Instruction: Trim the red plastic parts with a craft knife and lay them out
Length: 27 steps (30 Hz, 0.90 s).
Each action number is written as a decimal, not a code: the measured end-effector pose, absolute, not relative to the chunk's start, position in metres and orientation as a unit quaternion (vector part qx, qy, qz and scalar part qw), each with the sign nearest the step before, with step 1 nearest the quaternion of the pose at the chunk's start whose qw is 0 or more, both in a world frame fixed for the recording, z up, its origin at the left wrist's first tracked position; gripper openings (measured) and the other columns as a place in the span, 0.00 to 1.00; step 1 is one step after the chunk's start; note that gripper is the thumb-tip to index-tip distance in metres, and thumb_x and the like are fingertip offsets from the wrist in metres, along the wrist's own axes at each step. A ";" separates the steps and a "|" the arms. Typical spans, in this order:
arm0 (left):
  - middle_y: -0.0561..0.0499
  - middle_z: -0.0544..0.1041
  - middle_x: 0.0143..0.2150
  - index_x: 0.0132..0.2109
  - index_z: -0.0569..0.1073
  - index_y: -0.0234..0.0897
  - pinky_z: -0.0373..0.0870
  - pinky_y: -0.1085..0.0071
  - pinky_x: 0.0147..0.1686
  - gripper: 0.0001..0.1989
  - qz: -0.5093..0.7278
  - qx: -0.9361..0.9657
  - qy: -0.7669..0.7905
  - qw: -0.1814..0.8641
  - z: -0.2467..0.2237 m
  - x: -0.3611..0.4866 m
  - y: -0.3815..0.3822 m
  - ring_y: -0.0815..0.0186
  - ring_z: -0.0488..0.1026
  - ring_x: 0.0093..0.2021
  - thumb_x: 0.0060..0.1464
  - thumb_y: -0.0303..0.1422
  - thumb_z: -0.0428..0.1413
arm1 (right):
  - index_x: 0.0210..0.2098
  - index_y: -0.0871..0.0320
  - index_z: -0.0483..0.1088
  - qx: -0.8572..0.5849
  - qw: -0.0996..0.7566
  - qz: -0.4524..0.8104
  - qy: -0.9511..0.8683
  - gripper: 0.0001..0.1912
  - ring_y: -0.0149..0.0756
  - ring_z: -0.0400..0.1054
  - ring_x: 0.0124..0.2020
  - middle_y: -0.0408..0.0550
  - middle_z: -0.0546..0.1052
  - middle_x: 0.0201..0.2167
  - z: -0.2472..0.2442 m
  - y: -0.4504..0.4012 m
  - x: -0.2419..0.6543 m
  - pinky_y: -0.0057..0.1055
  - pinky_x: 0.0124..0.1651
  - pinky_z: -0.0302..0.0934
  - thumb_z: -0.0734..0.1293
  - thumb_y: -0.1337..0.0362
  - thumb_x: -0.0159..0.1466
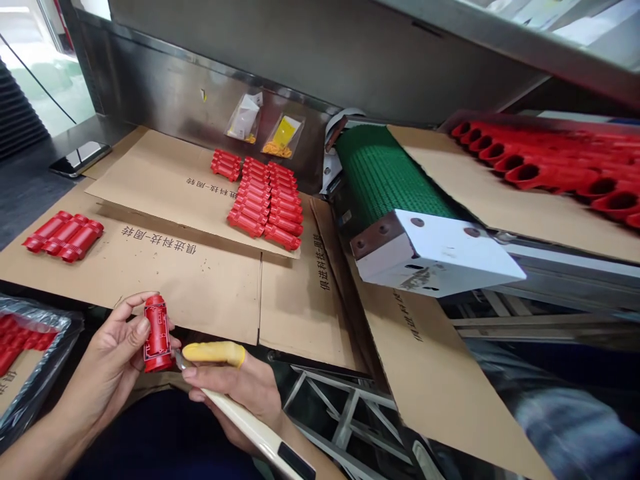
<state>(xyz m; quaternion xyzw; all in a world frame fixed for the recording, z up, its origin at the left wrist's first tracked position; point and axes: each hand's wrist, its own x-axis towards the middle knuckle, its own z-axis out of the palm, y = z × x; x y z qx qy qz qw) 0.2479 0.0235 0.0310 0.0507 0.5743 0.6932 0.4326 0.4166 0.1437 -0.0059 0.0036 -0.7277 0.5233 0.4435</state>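
Near the lower left, my left hand grips a red cylindrical part, held upright with the thumb on its near side. My right hand is closed around a cream-handled tool, its small metal tip close to the part's right edge; whether it touches cannot be made out. A yellow cover sits on the right index finger. Beyond my hands, several like red parts stand in rows on a cardboard sheet, and a small group of red parts lies at the left.
At centre right is a green conveyor belt with a white end housing. Red tubes lie on cardboard beyond it. Two plastic bags lean on the metal wall. A phone lies far left, a black-lined box lower left.
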 end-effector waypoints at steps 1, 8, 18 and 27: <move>0.44 0.86 0.41 0.57 0.76 0.42 0.83 0.72 0.36 0.24 0.693 0.051 0.573 0.435 0.032 0.249 0.024 0.63 0.85 0.35 0.55 0.35 0.73 | 0.55 0.58 0.80 0.002 0.446 0.531 -0.721 0.13 0.35 0.84 0.46 0.56 0.83 0.53 -0.007 0.142 0.414 0.25 0.51 0.80 0.71 0.72 0.72; 0.48 0.85 0.36 0.50 0.77 0.41 0.80 0.77 0.34 0.19 0.705 0.049 0.578 0.408 0.039 0.256 0.031 0.67 0.82 0.32 0.54 0.36 0.73 | 0.56 0.57 0.79 0.031 0.447 0.495 -0.744 0.13 0.38 0.83 0.45 0.53 0.86 0.46 -0.006 0.144 0.405 0.31 0.49 0.81 0.71 0.69 0.73; 0.48 0.84 0.37 0.50 0.77 0.41 0.81 0.74 0.35 0.19 0.701 0.068 0.584 0.403 0.036 0.254 0.030 0.65 0.82 0.33 0.54 0.37 0.73 | 0.56 0.55 0.80 0.011 0.441 0.510 -0.739 0.13 0.38 0.84 0.45 0.50 0.87 0.45 -0.004 0.141 0.408 0.31 0.50 0.81 0.72 0.69 0.72; 0.49 0.84 0.36 0.50 0.77 0.41 0.80 0.77 0.35 0.21 0.701 0.056 0.587 0.401 0.042 0.259 0.033 0.68 0.81 0.32 0.52 0.38 0.74 | 0.56 0.54 0.80 0.002 0.434 0.524 -0.733 0.13 0.38 0.83 0.43 0.50 0.87 0.45 -0.006 0.139 0.408 0.32 0.48 0.82 0.72 0.69 0.72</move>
